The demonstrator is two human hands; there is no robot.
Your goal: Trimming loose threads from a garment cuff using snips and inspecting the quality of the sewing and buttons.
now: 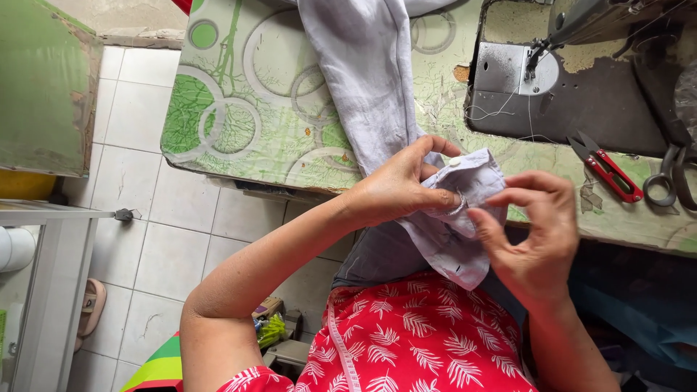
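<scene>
Cloth (377, 80) runs lengthwise off the counter (247, 123) toward the lap; left hand (396, 190) pinches its cuff, right hand (534, 236) fingers half-curled, released, just beside cuff.

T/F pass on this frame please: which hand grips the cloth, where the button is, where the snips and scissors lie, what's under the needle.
1. The left hand grips the pale lilac garment at its cuff. True.
2. A white button sits on the cuff by the left thumb. True.
3. The right hand holds the red thread snips. False: the snips lie on the sewing table, apart from both hands; the right hand's fingers are at the cuff.
4. The garment lies under the sewing machine needle. False: the plate under the needle is bare; the garment lies to its left.
5. Grey-handled scissors lie beside the snips. True.
</scene>
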